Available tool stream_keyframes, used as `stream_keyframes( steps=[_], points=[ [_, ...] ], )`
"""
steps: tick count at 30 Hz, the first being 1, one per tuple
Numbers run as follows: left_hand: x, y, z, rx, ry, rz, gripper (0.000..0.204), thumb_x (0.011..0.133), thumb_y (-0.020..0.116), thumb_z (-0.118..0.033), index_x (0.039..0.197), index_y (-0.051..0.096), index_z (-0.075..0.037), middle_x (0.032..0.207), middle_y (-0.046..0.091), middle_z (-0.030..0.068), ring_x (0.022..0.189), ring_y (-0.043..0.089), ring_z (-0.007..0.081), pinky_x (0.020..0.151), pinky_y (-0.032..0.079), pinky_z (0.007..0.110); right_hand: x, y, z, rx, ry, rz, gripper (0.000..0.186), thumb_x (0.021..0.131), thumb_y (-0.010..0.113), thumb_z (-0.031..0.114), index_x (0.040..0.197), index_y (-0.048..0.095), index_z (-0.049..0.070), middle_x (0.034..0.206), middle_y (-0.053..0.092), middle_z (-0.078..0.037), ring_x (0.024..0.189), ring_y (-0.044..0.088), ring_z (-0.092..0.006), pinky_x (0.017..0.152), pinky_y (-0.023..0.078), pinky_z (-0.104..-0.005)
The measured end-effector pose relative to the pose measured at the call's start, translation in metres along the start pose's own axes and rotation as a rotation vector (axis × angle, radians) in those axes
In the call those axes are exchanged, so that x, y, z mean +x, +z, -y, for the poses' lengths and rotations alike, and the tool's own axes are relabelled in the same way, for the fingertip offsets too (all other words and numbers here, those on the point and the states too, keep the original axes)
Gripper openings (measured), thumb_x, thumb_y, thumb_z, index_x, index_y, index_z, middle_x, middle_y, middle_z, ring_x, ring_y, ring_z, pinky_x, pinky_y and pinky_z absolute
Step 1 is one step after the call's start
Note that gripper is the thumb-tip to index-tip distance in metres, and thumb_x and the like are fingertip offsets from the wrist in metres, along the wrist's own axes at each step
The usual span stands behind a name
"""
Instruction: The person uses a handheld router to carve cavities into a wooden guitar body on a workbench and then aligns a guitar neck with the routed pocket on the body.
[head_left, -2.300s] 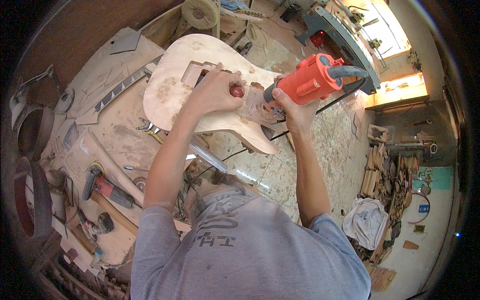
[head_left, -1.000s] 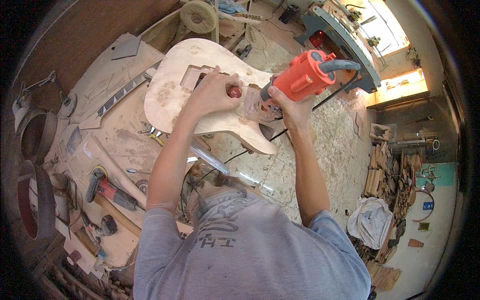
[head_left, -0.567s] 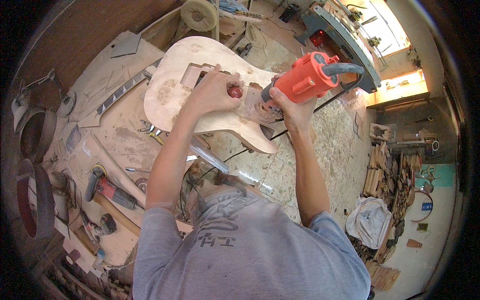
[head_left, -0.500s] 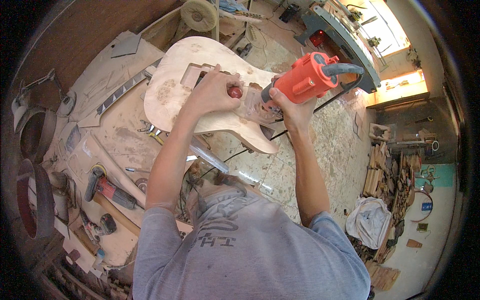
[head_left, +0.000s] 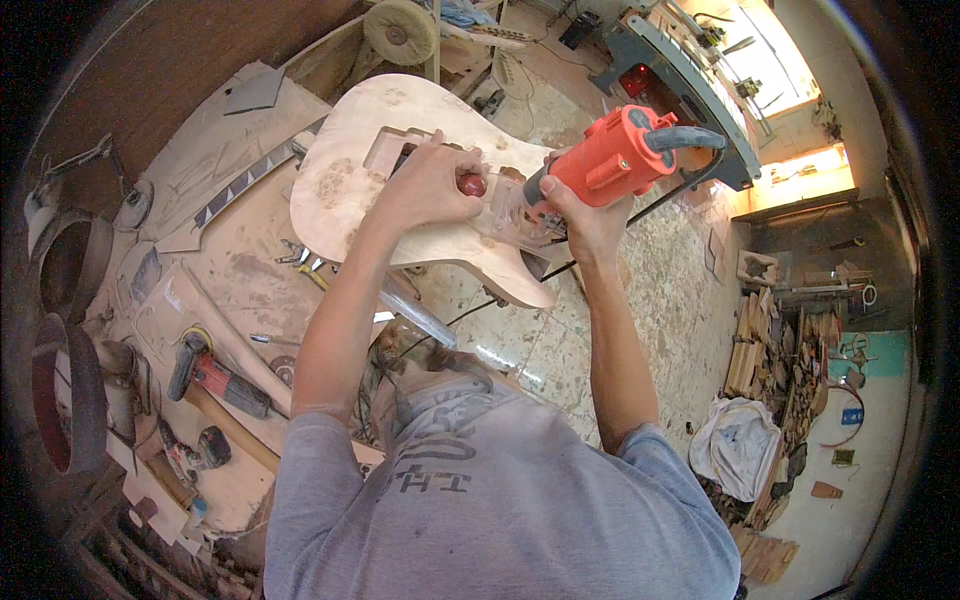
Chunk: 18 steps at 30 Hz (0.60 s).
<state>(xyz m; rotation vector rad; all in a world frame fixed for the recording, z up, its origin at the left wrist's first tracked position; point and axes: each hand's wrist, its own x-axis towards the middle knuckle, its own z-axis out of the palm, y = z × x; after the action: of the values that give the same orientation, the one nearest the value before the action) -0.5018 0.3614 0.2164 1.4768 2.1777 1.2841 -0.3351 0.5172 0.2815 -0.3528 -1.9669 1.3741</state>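
Head view: left hand [head_left: 428, 185] closed over a red knob [head_left: 472, 185]; right hand [head_left: 578, 208] gripping the orange router [head_left: 612, 157]. Router's clear base [head_left: 510, 215] rests on the unfinished guitar body [head_left: 345, 180], overhanging the dusty workbench [head_left: 225, 260] at its right edge.

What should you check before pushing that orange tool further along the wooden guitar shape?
1. Right hand grips the orange router: ok.
2. Left hand holds the round red knob: ok.
3. Clear base plate lies flat on the guitar body: cannot tell.
4. Guitar body clamped to the workbench: cannot tell, no clamp shows.
5. Black cord away from the cutter: ok, it trails off to the right.
6. Fingers away from the bit: cannot tell, the bit is hidden.
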Motion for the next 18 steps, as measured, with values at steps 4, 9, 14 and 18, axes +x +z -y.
stream_keyframes(
  steps=[4, 9, 14, 18],
  points=[
    [-0.001, 0.000, -0.001, -0.007, 0.016, -0.037, 0.026, 0.070, 0.071, -0.024, 0.090, 0.074, -0.008, 0.101, 0.079, 0.0124, 0.095, 0.075, 0.0332, 0.130, 0.019, 0.061, 0.002, 0.001, -0.002, 0.000, -0.026, -0.008, 0.071, 0.073, 0.094, 0.021, 0.133, 0.061, 0.003, 0.111, 0.072, -0.005, 0.101, 0.071, -0.0178, 0.090, 0.059, -0.0364],
    [0.001, -0.009, -0.010, 0.007, -0.048, 0.046, 0.026, 0.072, 0.071, -0.024, 0.092, 0.075, -0.009, 0.094, 0.078, 0.0097, 0.092, 0.074, 0.0326, 0.130, 0.019, 0.061, 0.003, 0.000, 0.001, -0.025, -0.016, 0.015, 0.078, 0.075, 0.090, 0.015, 0.141, 0.050, 0.002, 0.109, 0.072, -0.010, 0.103, 0.071, -0.0212, 0.091, 0.059, -0.0374],
    [-0.003, 0.001, -0.004, -0.025, 0.038, -0.071, 0.018, 0.074, 0.071, -0.023, 0.085, 0.074, -0.009, 0.074, 0.070, 0.0089, 0.075, 0.069, 0.0339, 0.127, 0.026, 0.059, 0.003, -0.001, 0.003, -0.049, 0.025, 0.027, 0.076, 0.076, 0.090, 0.016, 0.140, 0.051, 0.002, 0.109, 0.072, -0.009, 0.103, 0.071, -0.0209, 0.091, 0.059, -0.0369],
    [-0.002, 0.005, 0.000, -0.041, 0.060, -0.106, 0.018, 0.075, 0.071, -0.022, 0.087, 0.073, -0.009, 0.073, 0.069, 0.0083, 0.073, 0.068, 0.0325, 0.127, 0.025, 0.059, 0.004, -0.002, 0.000, -0.056, 0.016, 0.013, 0.075, 0.075, 0.091, 0.018, 0.138, 0.054, 0.003, 0.110, 0.072, -0.008, 0.102, 0.071, -0.0195, 0.090, 0.059, -0.0366]
  ],
)
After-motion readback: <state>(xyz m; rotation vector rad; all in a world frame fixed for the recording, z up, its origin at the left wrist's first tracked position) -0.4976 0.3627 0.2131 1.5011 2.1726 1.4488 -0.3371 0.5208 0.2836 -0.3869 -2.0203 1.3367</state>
